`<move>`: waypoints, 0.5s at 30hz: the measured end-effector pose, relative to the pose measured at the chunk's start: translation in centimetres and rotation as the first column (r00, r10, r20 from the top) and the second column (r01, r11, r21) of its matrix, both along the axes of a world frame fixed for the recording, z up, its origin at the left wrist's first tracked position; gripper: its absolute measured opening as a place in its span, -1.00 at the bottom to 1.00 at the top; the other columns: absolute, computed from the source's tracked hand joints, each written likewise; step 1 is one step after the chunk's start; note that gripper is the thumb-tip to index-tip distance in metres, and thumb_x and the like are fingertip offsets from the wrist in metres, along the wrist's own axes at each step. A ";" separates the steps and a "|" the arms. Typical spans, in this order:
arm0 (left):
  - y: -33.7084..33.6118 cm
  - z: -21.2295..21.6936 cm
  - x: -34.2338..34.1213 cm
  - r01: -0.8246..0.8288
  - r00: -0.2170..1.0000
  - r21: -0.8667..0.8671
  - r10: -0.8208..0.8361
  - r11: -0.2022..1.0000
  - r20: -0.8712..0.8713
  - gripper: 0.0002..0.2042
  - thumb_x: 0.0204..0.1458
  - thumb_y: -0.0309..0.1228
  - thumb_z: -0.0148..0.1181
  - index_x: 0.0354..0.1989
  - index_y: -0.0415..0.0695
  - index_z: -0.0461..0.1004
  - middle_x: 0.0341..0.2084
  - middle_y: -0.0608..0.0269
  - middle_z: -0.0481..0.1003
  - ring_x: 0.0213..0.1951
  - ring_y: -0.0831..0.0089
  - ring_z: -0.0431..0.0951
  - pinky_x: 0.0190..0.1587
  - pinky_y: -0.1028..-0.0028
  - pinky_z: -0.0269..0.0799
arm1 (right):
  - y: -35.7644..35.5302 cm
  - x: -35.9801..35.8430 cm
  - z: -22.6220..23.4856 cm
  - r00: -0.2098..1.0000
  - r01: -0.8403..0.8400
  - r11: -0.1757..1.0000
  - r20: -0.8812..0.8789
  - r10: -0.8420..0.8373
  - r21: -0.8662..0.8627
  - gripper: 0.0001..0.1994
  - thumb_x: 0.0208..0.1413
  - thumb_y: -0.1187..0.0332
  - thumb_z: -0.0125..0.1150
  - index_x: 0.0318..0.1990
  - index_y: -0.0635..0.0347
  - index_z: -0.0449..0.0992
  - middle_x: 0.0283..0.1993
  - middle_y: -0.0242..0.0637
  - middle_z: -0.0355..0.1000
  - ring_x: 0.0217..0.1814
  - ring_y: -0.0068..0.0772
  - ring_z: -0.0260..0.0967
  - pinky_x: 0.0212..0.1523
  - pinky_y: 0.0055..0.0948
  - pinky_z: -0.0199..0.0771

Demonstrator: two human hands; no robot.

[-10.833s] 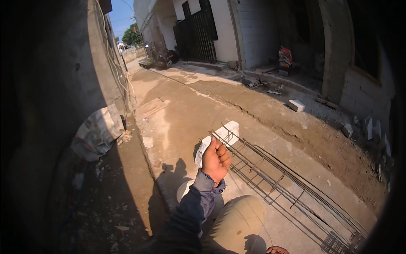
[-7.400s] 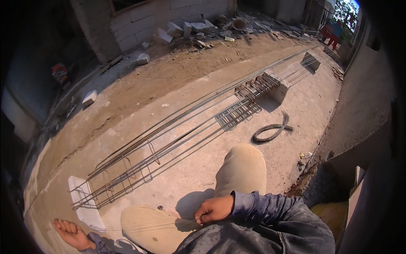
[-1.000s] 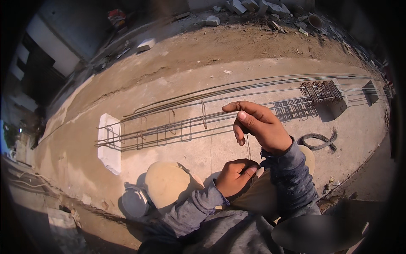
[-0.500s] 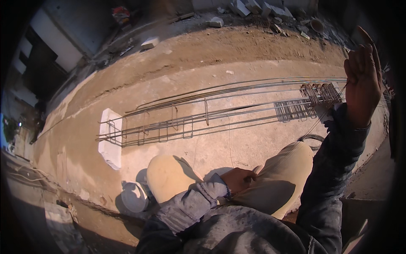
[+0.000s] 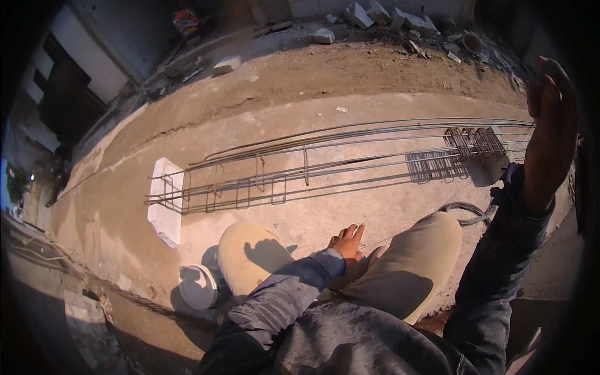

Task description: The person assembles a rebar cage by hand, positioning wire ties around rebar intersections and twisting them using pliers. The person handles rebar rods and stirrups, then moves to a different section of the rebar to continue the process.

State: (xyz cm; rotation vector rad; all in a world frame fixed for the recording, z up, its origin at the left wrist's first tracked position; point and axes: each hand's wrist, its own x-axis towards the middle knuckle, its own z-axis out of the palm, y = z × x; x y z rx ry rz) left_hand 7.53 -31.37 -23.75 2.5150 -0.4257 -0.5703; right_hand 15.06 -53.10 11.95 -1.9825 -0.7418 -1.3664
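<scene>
My left hand (image 5: 348, 243) is low between my bent knees, its fingers spread and pointing forward over the concrete. A very thin wire line runs from beside it toward the right knee; whether the hand touches it I cannot tell. My right hand (image 5: 551, 134) is raised at the far right, fingers stretched upward, with no held thing visible. Ahead lies a long cage of steel reinforcing bars (image 5: 350, 164). A few rectangular stirrups (image 5: 259, 173) are spaced along its left part, and a dense bundle of stirrups (image 5: 475, 144) is gathered toward its right end.
A white block (image 5: 165, 222) stands under the cage's left end. Beside my right knee lies a coil of dark wire (image 5: 465, 212). A white bucket (image 5: 199, 287) is by my left knee. Broken blocks (image 5: 359, 15) and rubble line the far side, beyond a strip of dirt.
My left hand has moved forward off my lap and its fingers have spread. My right hand has shifted slightly outward and down, its curled fingers now straighter.
</scene>
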 end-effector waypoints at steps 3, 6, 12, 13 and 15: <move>0.2 1.8 0.5 -0.039 0.992 0.100 0.026 0.994 0.127 -0.26 -0.12 -0.21 0.16 0.24 -0.11 -0.05 0.14 -0.05 0.09 0.19 0.04 0.06 0.14 0.12 0.08 | 2.5 4.9 -5.1 0.998 0.055 0.916 0.057 -0.035 -0.398 -0.82 0.02 0.47 0.09 -0.19 0.10 0.46 -0.29 -0.31 0.44 -0.33 -0.30 0.39 -0.37 -0.44 0.38; 1.0 1.1 1.3 0.110 0.989 0.079 -0.117 0.991 0.095 -0.24 -0.14 -0.19 0.18 0.24 -0.14 -0.05 0.14 -0.06 0.09 0.18 0.03 0.07 0.14 0.14 0.09 | -0.1 9.7 -7.3 0.987 0.105 0.835 -0.045 -0.153 -0.541 -0.85 0.02 0.43 0.07 -0.23 0.09 0.48 -0.43 -0.34 0.37 -0.28 -0.26 0.29 -0.19 -0.33 0.28; 1.0 0.6 0.4 0.188 0.982 0.085 -0.186 0.979 -0.034 -0.32 -0.14 -0.20 0.17 0.17 -0.19 0.07 0.05 -0.03 0.19 0.14 0.08 0.15 0.08 0.14 0.18 | -13.9 14.2 -10.9 0.843 0.254 0.658 -0.171 -0.509 -0.709 -0.83 0.04 0.44 -0.01 -0.23 0.12 0.48 -0.34 -0.28 0.40 -0.17 -0.23 0.30 -0.10 -0.30 0.24; 1.0 0.1 0.1 0.216 0.975 0.082 -0.210 0.973 -0.077 -0.34 -0.14 -0.20 0.16 0.15 -0.18 0.10 0.03 -0.02 0.21 0.13 0.09 0.16 0.07 0.14 0.19 | -16.4 14.1 -11.0 0.794 0.258 0.648 -0.225 -0.565 -0.717 -0.83 0.04 0.45 -0.02 -0.24 0.13 0.48 -0.29 -0.25 0.41 -0.12 -0.22 0.29 -0.08 -0.28 0.23; 1.1 -0.2 -0.3 0.265 0.955 0.072 -0.251 0.962 -0.159 -0.39 -0.13 -0.21 0.15 0.12 -0.17 0.15 -0.01 0.00 0.25 0.11 0.11 0.19 0.05 0.15 0.21 | -19.0 12.8 -11.1 0.680 0.216 0.639 -0.355 -0.641 -0.738 -0.81 0.02 0.50 -0.06 -0.24 0.19 0.47 -0.26 -0.15 0.42 -0.15 -0.06 0.33 -0.13 -0.21 0.30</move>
